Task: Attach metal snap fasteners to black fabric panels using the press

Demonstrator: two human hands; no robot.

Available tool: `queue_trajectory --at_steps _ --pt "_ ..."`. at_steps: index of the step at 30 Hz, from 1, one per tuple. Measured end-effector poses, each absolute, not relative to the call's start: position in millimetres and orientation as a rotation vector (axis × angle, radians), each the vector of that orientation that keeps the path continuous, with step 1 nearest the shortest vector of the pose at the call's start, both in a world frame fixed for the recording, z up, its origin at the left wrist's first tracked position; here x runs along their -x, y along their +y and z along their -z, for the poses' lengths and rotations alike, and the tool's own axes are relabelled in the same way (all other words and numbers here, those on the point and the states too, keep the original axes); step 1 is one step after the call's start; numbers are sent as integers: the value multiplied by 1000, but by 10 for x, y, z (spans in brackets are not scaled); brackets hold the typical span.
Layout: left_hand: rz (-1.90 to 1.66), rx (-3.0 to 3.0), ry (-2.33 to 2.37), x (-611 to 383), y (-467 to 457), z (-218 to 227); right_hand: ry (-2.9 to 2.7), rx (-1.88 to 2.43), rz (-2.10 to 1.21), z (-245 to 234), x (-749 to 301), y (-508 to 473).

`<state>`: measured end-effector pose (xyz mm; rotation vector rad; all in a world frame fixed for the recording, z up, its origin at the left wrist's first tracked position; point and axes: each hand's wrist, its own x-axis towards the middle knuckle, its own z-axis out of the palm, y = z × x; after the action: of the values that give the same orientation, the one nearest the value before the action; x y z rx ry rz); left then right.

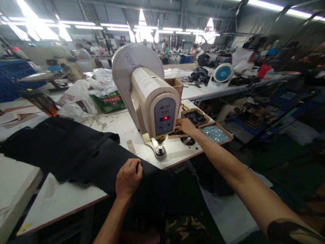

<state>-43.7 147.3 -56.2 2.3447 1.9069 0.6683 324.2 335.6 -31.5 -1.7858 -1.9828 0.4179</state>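
My left hand [129, 178] lies with curled fingers on a long piece of black fabric [76, 149], gripping it near the table's front edge. The fabric stretches across the table to the left and hangs down over my lap. Beside the cream press machine [156, 101], my right hand [187, 126] reaches over a small box of dark parts [175, 134]. Its fingers are bent together at the machine's side, and what they pinch, if anything, is hidden. The machine's round lower die [160, 151] holds no fabric.
Right of the machine are a tray of dark pieces [195, 117] and a tray of silvery fasteners [214, 133]. A green bag [111, 101] and clear plastic bags [78, 96] lie behind left. A small fan [222, 73] stands on the back table. People sit farther off.
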Motion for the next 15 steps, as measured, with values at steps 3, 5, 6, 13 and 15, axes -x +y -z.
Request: queue_trajectory --at_steps 3,5,6,13,15 --pt "-672 -2341 1919 435 1472 572 -1863 1732 -450 289 -3251 3298" --pt "-674 -2341 1918 437 1471 578 -1787 1669 -491 262 -3207 3201" --pt "-674 -2341 1915 438 1471 581 -1755 1633 -521 250 -3160 3125" --pt "-660 -2337 1921 446 1475 590 -1532 1240 -1006 307 -2437 2242" --pt "-652 -2336 1922 445 1476 586 -1406 1161 -1140 341 -2223 2070"
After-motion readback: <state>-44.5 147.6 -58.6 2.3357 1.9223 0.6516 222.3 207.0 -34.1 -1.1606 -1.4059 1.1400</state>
